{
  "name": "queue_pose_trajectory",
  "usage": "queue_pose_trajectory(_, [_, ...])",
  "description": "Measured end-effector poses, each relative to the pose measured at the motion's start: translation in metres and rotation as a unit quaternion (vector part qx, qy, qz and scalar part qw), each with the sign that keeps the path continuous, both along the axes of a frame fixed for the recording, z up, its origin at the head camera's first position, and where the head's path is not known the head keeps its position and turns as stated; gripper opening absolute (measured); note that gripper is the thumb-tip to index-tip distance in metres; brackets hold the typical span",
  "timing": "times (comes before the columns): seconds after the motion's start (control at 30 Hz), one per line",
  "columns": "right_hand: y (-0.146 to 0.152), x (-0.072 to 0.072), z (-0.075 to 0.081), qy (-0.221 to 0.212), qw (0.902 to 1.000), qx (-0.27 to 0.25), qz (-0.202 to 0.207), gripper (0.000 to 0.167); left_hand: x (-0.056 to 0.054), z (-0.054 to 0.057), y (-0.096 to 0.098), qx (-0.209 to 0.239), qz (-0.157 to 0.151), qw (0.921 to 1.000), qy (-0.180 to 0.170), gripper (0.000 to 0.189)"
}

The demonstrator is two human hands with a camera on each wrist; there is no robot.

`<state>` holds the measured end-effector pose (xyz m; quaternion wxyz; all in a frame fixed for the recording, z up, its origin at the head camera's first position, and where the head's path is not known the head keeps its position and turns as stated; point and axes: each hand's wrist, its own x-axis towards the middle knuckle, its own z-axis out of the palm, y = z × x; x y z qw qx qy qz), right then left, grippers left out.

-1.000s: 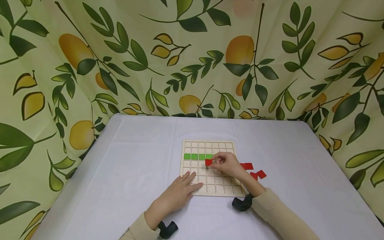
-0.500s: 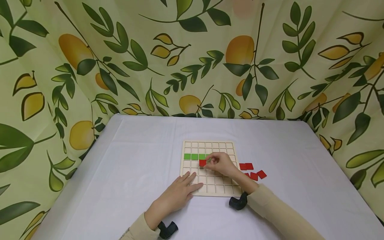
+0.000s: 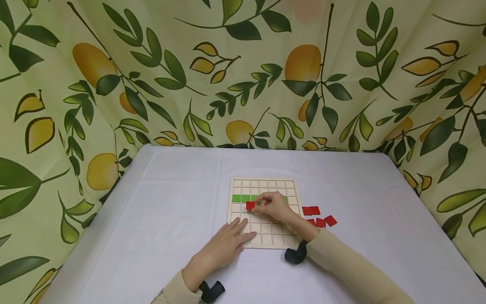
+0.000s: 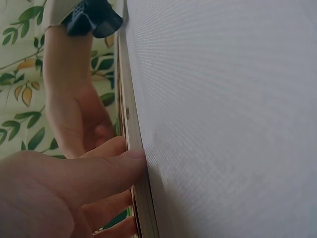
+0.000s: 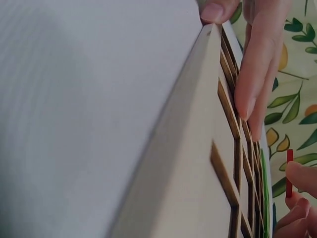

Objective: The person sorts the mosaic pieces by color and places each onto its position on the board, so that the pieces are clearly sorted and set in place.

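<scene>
A wooden grid board (image 3: 265, 240) lies on the white-covered table. My right hand (image 3: 274, 207) pinches a red square tile (image 3: 250, 205) by its right side, over the row of cells just nearer than the green tiles (image 3: 241, 198). In the right wrist view that red tile (image 5: 290, 173) is edge-on between thumb and finger, held up off the board. With fingers spread, my left hand (image 3: 224, 245) rests on the board's near left corner. In the left wrist view, the thumb of the left hand (image 4: 74, 183) lies against the board's side edge. Part of the green row is hidden behind my right hand.
Several loose red tiles (image 3: 320, 222) lie on the cloth right of the board, some overlapping. Black wrist devices sit at each sleeve, one by the right forearm (image 3: 296, 254). A leaf-and-fruit patterned curtain (image 3: 239, 84) hangs around the table's back and sides.
My right hand has moved left across the board with the red tile, uncovering a green tile at the row's right end. The left hand stays put.
</scene>
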<state>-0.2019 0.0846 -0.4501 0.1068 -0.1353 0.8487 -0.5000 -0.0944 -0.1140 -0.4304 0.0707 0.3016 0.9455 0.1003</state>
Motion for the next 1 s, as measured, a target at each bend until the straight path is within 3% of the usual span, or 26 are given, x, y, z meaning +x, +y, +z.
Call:
queue_pose_trajectory(0.2, [-0.008, -0.001, -0.001, -0.037, 0.9988, -0.011, -0.029, 0.026, 0.000, 0.000, 0.000, 0.006, 0.002, 1.0000, -0.005, 0.044])
queue_pose_trajectory(0.57, [-0.018, -0.002, -0.007, -0.019, 0.9995, -0.019, -0.016, 0.027, 0.000, 0.000, -0.001, 0.015, 0.006, 0.9996, -0.024, 0.044])
queue_pose_trajectory(1.0, [-0.031, 0.000, -0.005, -0.011, 0.9998, 0.000, -0.019, 0.023, 0.000, 0.001, 0.000, 0.005, 0.004, 0.9998, -0.019, 0.044])
